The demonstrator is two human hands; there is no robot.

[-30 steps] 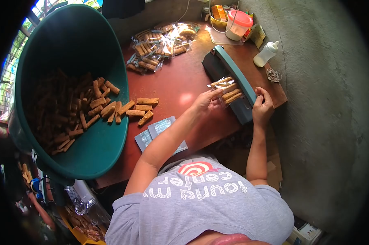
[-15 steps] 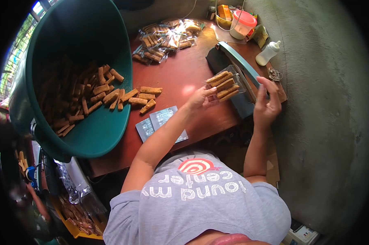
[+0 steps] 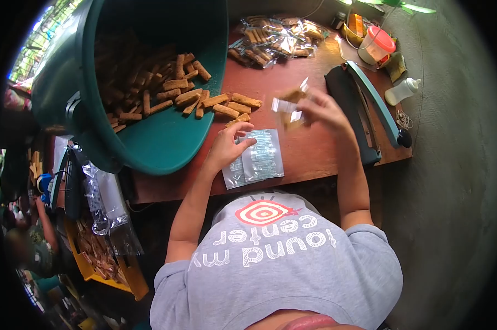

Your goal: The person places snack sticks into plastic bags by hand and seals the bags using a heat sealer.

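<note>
Above the red-brown table, my right hand (image 3: 326, 111) holds a clear packet of biscuit sticks (image 3: 291, 107), blurred by motion. My left hand (image 3: 229, 147) is empty with its fingers apart, at the left edge of the flat printed plastic bags (image 3: 264, 157). Several loose biscuit sticks (image 3: 226, 104) lie just beyond that hand, spilling from a tilted green tub (image 3: 166, 157) that holds a heap of them. To the right of the packet stands a long sealer (image 3: 354, 113) with its pale blue arm raised.
Filled packets (image 3: 278, 41) are piled at the table's back. A red-lidded container (image 3: 376, 45) and a white-capped bottle (image 3: 402, 91) stand at the back right by the grey wall (image 3: 452, 137). A yellow crate (image 3: 133, 278) is at the lower left.
The biscuit packet has gone from my left hand to my right and away from the sealer. My left hand has moved down to the flat bags. The view has shifted.
</note>
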